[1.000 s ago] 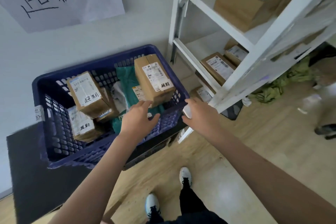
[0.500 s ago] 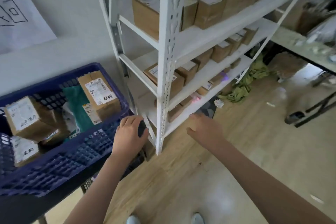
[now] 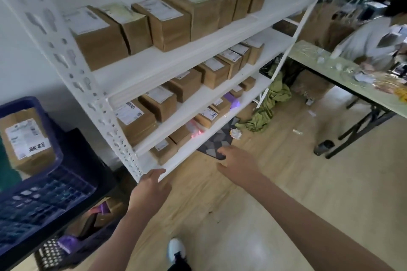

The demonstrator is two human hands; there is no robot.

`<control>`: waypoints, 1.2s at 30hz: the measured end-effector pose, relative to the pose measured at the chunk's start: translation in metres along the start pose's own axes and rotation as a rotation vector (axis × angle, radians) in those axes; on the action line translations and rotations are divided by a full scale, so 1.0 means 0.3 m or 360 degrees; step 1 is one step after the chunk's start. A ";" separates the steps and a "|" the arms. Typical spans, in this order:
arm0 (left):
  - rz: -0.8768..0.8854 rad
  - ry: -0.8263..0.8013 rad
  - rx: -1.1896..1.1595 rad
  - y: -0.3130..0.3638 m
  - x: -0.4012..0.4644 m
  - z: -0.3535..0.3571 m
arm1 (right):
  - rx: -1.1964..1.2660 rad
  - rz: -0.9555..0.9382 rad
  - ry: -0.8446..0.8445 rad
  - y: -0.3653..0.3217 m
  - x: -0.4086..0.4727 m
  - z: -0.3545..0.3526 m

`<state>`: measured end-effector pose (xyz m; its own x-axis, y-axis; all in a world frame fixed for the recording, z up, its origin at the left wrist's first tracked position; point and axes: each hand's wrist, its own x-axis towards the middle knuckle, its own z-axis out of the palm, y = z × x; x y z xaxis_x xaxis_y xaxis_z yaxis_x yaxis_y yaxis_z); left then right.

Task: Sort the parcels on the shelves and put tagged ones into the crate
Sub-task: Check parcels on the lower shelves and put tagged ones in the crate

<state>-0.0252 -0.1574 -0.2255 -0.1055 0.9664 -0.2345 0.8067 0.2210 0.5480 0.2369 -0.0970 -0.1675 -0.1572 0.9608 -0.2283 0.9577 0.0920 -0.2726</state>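
A white metal shelf rack (image 3: 105, 116) fills the middle, with rows of brown labelled parcels on three levels. The top row (image 3: 163, 22) holds the largest boxes; smaller ones (image 3: 158, 100) line the middle shelf and the lowest shelf (image 3: 164, 150). At the left stands the dark blue crate (image 3: 50, 185) with a tagged parcel (image 3: 26, 141) inside. My left hand (image 3: 149, 191) hovers empty at the front corner of the lowest shelf, fingers relaxed. My right hand (image 3: 237, 164) reaches forward over the floor, empty, fingers extended.
A green folding table (image 3: 343, 81) with clutter stands at the right, a seated person (image 3: 370, 42) behind it. Green cloth (image 3: 268, 103) and crumpled paper (image 3: 235, 133) lie on the wooden floor near a patterned mat (image 3: 217, 141). A dark cup (image 3: 323, 146) stands by the table leg.
My view has swung right from the crate to the shelves. Both hands have left the crate's rim and moved toward the lowest shelf, still empty.
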 end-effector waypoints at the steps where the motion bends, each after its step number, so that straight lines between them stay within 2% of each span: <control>1: -0.0023 -0.0017 0.0002 0.013 0.037 0.014 | -0.0009 -0.0009 -0.0020 0.020 0.040 -0.005; 7: -0.0032 0.0014 -0.0012 0.051 0.304 0.096 | -0.0024 -0.0104 -0.0042 0.100 0.317 -0.057; 15: -0.0251 -0.0022 0.0098 0.143 0.543 0.185 | -0.0062 -0.0325 -0.0012 0.184 0.583 -0.116; 18: -0.0359 -0.0034 0.0147 0.114 0.614 0.264 | -0.0073 -0.0490 -0.0031 0.222 0.685 -0.051; 22: -0.0497 0.0047 0.0177 0.003 0.725 0.443 | -0.0119 -0.0721 -0.0119 0.291 0.870 0.206; 27: -0.0705 0.0125 0.0179 -0.257 0.882 0.706 | -0.0038 -0.0825 -0.0095 0.319 1.119 0.640; 33: -0.0761 0.0376 0.0191 -0.526 1.010 0.985 | 0.0068 -0.0949 0.0024 0.301 1.366 1.097; 36: -0.0697 0.0513 0.0222 -0.615 1.042 1.072 | 0.0056 -0.1048 0.0072 0.307 1.423 1.280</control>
<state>-0.0201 0.0617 -0.6582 -0.6025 0.7845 -0.1472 0.7148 0.6123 0.3378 0.1654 0.2212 -0.6491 -0.6963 0.7169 0.0359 0.6564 0.6562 -0.3723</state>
